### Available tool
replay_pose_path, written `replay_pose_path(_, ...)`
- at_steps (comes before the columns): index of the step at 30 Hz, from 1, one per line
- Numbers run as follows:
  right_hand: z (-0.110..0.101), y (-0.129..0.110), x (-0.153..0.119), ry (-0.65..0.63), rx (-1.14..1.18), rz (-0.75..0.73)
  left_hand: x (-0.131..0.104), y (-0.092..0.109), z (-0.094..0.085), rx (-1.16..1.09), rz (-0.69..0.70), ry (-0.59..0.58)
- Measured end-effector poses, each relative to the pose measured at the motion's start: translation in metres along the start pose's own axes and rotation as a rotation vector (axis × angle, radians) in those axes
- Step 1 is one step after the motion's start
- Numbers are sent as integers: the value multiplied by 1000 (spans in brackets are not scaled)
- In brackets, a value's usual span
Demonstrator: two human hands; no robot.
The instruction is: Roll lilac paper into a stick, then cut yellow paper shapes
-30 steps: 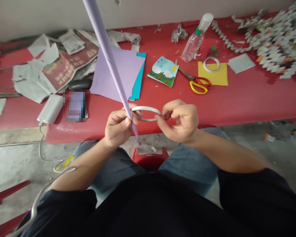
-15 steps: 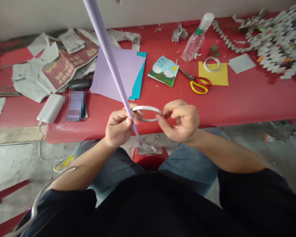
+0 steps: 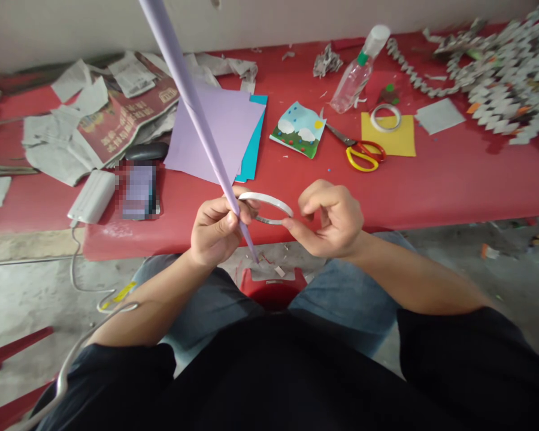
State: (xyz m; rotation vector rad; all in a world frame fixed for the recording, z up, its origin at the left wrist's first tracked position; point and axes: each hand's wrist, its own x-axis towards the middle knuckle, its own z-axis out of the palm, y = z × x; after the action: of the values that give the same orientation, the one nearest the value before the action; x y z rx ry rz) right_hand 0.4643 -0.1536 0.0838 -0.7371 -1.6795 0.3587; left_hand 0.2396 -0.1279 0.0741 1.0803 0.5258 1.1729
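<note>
Fingers of the left hand (image 3: 215, 230) pinch a long purple paper stick (image 3: 193, 108) and a white tape ring (image 3: 266, 206) above the desk (image 3: 453, 179). Right hand (image 3: 330, 221), fingers loosely apart, touches the ring's edge. Finding the tape's end looks like the step now; the next move needs a careful fingernail.

Your right hand (image 3: 330, 221) loosened at the tape ring (image 3: 266, 206): the thumb and forefinger, which had been pinched on the ring's right edge, spread apart, and only a fingertip stayed touching that edge. The ring's right side dipped a little. The upper end of the rolled lilac paper tube (image 3: 184, 90) in your left hand (image 3: 218, 230) tipped slightly to the left.
</note>
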Motion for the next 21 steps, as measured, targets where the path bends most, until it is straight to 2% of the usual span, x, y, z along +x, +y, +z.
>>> replay_pose_path(3, -5, -1, 1, -56, -70, -12, 2, 4, 0, -27, 29, -1)
replay_pose_path(9, -11, -1, 6, -105, -249, -154, 4, 9, 2, -27, 7, 50)
replay_pose_path(15, -16, 0, 8, -189, -260, -172, 2, 9, 2, 14, -18, 51)
replay_pose_path(21, -19, 3, 8, -264, -375, -185, 0, 6, 5, 18, -8, 38)
